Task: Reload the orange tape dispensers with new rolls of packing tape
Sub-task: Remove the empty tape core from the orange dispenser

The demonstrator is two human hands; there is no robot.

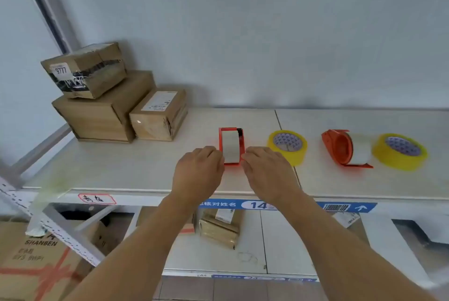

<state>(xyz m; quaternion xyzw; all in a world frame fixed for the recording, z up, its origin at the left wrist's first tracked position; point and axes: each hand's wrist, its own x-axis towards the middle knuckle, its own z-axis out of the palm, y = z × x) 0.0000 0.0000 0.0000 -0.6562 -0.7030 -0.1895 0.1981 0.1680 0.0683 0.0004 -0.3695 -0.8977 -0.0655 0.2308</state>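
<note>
An orange tape dispenser (231, 145) with a pale, nearly spent core in it stands in the middle of the white shelf (136, 169). My left hand (198, 174) is at its left side and my right hand (268, 174) at its right side, fingertips at the dispenser's near corners; whether they grip it I cannot tell. A yellow tape roll (287, 146) lies just right of it. Farther right, a second orange dispenser (345, 151) lies on its side with a pale core, beside another yellow tape roll (400, 151).
Three cardboard parcels (109, 104) are stacked at the back left of the shelf against the wall. Below, a lower shelf holds small parcels (220, 228). A large printed carton (36, 264) stands at the bottom left behind the slanted metal upright.
</note>
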